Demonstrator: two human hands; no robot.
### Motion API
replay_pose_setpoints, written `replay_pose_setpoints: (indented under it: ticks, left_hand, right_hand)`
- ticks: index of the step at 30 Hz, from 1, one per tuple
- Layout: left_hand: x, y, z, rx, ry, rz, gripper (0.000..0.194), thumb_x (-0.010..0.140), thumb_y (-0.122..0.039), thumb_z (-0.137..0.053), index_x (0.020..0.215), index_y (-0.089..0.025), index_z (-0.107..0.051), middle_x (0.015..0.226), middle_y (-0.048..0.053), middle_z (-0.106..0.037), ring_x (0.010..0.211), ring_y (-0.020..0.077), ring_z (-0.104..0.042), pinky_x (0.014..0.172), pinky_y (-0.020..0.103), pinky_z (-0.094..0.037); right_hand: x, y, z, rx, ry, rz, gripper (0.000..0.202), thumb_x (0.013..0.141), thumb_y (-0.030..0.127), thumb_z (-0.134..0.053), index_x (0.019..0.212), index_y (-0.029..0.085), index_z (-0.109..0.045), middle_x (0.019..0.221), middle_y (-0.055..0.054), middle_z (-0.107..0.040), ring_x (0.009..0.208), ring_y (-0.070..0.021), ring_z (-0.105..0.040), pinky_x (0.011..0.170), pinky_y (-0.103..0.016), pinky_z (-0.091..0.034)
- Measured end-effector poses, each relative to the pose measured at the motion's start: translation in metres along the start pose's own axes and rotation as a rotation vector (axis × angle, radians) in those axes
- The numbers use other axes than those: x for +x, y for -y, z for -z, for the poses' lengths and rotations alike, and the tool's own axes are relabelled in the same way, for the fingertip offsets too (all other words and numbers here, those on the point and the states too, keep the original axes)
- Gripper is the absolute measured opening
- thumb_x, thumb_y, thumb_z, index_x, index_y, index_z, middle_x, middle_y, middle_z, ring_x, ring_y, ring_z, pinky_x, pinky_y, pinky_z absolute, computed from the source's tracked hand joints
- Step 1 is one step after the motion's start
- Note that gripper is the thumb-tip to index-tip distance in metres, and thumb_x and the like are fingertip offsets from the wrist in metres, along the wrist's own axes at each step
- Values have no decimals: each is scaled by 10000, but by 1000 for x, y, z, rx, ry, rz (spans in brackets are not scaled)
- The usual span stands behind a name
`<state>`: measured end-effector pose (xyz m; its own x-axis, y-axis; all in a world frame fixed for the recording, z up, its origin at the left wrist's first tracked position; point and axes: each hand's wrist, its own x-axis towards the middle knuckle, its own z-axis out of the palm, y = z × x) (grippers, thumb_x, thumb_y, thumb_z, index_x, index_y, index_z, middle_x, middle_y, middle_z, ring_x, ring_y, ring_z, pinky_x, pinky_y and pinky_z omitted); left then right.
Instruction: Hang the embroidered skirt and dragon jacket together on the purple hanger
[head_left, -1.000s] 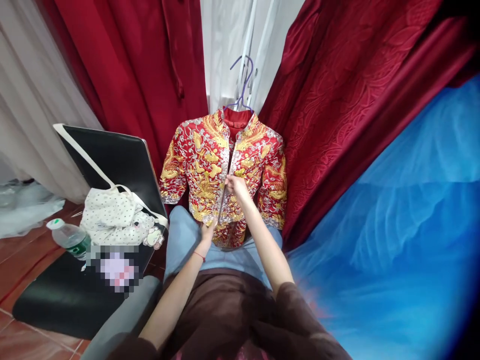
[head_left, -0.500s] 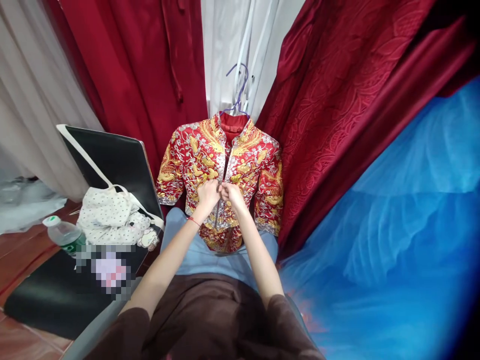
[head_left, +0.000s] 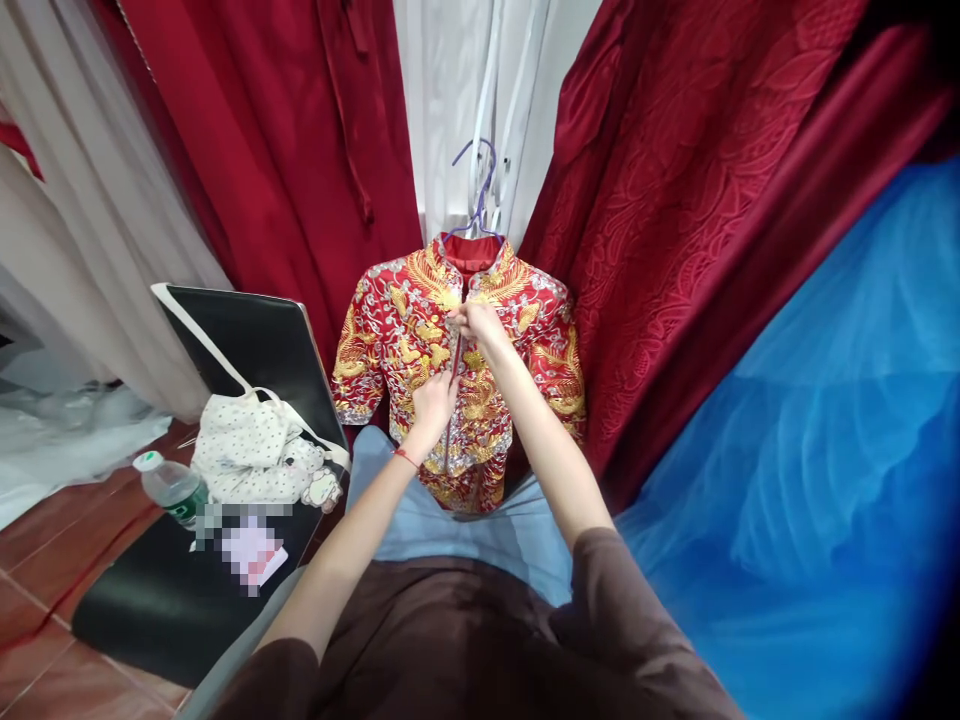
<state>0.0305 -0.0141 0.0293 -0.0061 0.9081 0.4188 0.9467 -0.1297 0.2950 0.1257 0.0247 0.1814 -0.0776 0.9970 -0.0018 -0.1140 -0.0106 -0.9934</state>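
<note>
A red jacket (head_left: 420, 330) with gold and silver embroidery hangs upright in front of me on a purple hanger (head_left: 486, 190), its lower hem over my lap. The stand collar is open at the top. My left hand (head_left: 435, 402) is closed on the front edge around mid-chest. Higher up, just below the collar, my right hand (head_left: 484, 325) pinches at the front opening. Whether a zip pull or only the edge is between those fingertips is too small to tell. A narrow dark gap runs down between the two hands.
To the left stands a black chair (head_left: 142, 610) holding a dotted cloth bag (head_left: 244, 450), a plastic bottle (head_left: 172, 485) and a blurred lilac item (head_left: 253, 550). Dark red garments (head_left: 660, 200) hang on both sides. Blue tulle (head_left: 817, 480) fills the right.
My right hand has gone up the front opening from mid-chest to near the collar. My left hand stays lower on the edge. The view has shifted slightly.
</note>
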Motion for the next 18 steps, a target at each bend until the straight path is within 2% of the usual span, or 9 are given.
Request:
replay_pose_setpoints:
  ticks: [4, 7, 9, 12, 15, 18]
  left_hand:
    - [5, -8, 2, -12, 10, 3, 344, 1072, -333, -389, 1107, -157, -682, 1070, 126, -761, 962, 229, -732, 700, 281, -455]
    - [9, -16, 2, -34, 18, -10, 367, 1080, -336, -363, 1135, -160, -681, 1079, 123, -764, 959, 224, -733, 717, 283, -470]
    - [9, -17, 0, -36, 20, -7, 375, 1082, -335, -352, 1157, -159, -675, 1090, 127, -764, 965, 224, -733, 728, 283, -475]
    - [3, -12, -7, -28, 34, -16, 377, 1081, -339, -351, 1185, -159, -665, 1095, 125, -763, 954, 230, -734, 716, 282, -470]
    - [-8, -5, -16, -50, 43, -7, 399, 1085, -368, -333, 1229, -171, -649, 1074, 117, -763, 929, 228, -733, 697, 279, -459]
    - [-14, -3, -21, -63, 40, 34, 427, 1088, -403, -312, 1200, -176, -656, 1045, 116, -761, 911, 228, -730, 690, 274, -451]
  right_hand:
    - [19, 16, -4, 30, -79, -9, 356, 999, 70, -349, 684, 184, -468, 431, 91, -373, 359, -32, -227, 387, -170, -141]
    - [29, 22, -5, 67, -147, 53, 351, 1004, 89, -332, 700, 185, -479, 438, 96, -361, 361, -40, -228, 393, -171, -169]
    - [30, 17, -5, 58, -154, 118, 346, 993, 80, -342, 700, 184, -494, 445, 90, -372, 376, -49, -259, 402, -167, -207]
    - [26, -1, 2, -18, -91, 176, 346, 972, 63, -364, 685, 180, -516, 441, 73, -398, 395, -62, -307, 407, -167, -240]
    - [22, -17, 13, -124, 15, 89, 332, 986, 103, -384, 716, 167, -566, 429, 54, -435, 382, -70, -323, 389, -174, -242]
    - [24, -19, 23, -162, 68, 3, 309, 1008, 181, -424, 777, 143, -625, 435, 48, -449, 370, -63, -334, 373, -165, -236]
